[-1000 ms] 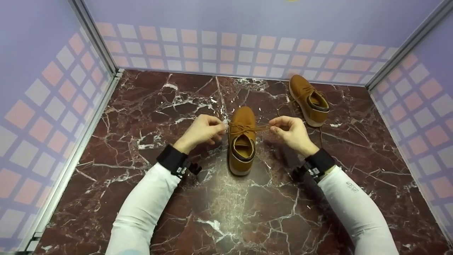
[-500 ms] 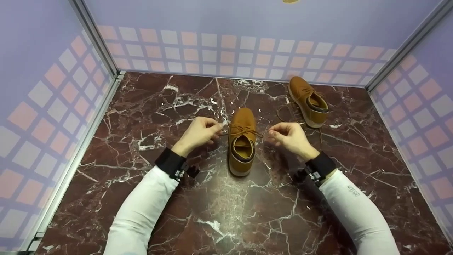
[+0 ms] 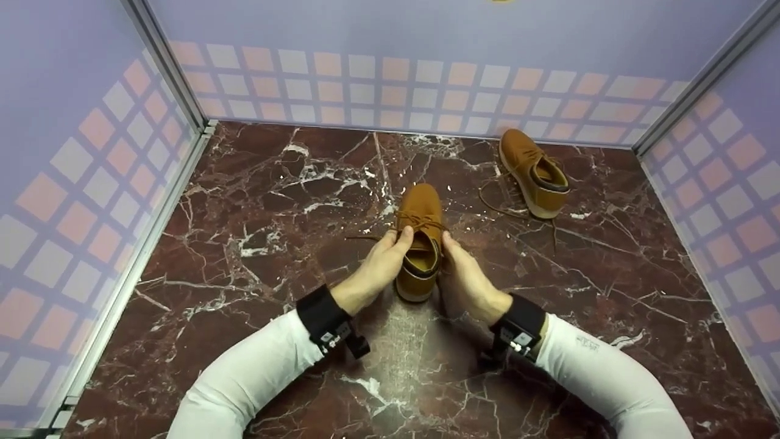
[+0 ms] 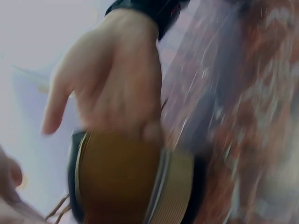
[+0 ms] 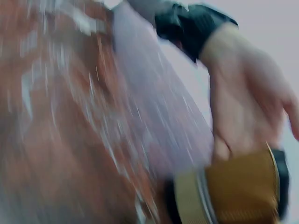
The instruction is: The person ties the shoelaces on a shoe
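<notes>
A tan lace-up shoe (image 3: 420, 198) stands upright on the floor, its toe pointing away from me and its laces (image 3: 417, 219) crossed in a bow over the tongue. Along its left side lies my left hand (image 3: 381, 265), the thumb reaching over the collar. My right hand (image 3: 469, 277) is flat along the opposite side, fingertips by the collar. Both wrist views are blurred; in them the shoe's heel (image 4: 117, 177) covers the fingers of the left hand, and each palm looks flat with the thumb spread.
The matching tan shoe (image 3: 518, 149) stands at the back right near the wall, a loose lace (image 3: 503, 210) trailing beside it. Tiled-pattern panels (image 3: 390, 91) enclose the dark red marbled floor (image 3: 292, 366) at the back and both sides.
Both hands have let go of the lace ends they pulled sideways and moved inward and nearer to me, onto the shoe's sides. A lace end now lies out to the left.
</notes>
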A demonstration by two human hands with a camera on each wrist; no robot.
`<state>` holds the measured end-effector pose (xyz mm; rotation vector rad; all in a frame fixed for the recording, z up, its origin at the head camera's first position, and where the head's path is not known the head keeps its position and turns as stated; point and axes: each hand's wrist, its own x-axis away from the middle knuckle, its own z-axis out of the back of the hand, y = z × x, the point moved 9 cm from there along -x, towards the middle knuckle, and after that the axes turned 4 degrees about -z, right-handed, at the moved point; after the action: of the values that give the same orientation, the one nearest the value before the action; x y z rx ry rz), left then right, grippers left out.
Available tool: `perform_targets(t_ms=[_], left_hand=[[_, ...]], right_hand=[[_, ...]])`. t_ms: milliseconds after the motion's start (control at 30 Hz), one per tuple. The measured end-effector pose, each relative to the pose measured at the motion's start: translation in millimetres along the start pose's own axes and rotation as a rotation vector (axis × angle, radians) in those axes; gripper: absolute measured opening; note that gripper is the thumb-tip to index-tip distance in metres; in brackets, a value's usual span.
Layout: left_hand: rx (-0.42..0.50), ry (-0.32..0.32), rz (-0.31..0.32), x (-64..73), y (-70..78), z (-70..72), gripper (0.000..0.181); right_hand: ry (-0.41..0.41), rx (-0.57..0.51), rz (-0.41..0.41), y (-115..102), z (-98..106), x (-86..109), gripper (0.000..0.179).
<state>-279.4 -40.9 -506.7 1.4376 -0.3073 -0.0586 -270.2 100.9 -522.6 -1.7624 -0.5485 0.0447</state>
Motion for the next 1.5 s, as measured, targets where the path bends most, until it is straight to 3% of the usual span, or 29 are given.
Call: perform_targets(t_ms=[33,233,267,433,667,900,1167,1500], left_hand=[[0.016,0.009,-0.006,-11.8,-14.5,-2.2,0.064],[0.058,0.070,0.026,-24.9,-31.9,-7.1,0.093],[0.050,0.088,0.029,-18.0,-22.9,-6.7,0.090],[0.036,0.125,0.014,-41.7,-38.0,-2.8,0.098],[0.082,0.142,0.047,-57.0,-19.8,8.1,0.088],[0.031,0.186,0.069,-97.8,-30.5,31.6,0.098],[0.121,0.221,0.014,-99.8,0.5,50.3,0.086],[0.166,0.230,0.017,-115.7,7.6,62.2,0.092]], right_hand=[[0.008,-0.016,0.010,1.0,-2.8,-0.3,0.065],[0.044,-0.079,0.018,4.8,-15.5,-6.3,0.065],[0.043,-0.087,0.010,5.0,-17.1,-8.1,0.066],[0.050,-0.081,0.018,-1.5,-18.5,-22.8,0.067],[0.126,0.009,0.020,-8.2,-14.2,-50.5,0.067],[0.193,0.132,-0.031,-11.9,-13.2,-83.7,0.073],[0.234,0.222,-0.001,-25.3,-20.2,-124.4,0.075],[0.237,0.203,-0.059,-27.9,-21.4,-145.6,0.080]])
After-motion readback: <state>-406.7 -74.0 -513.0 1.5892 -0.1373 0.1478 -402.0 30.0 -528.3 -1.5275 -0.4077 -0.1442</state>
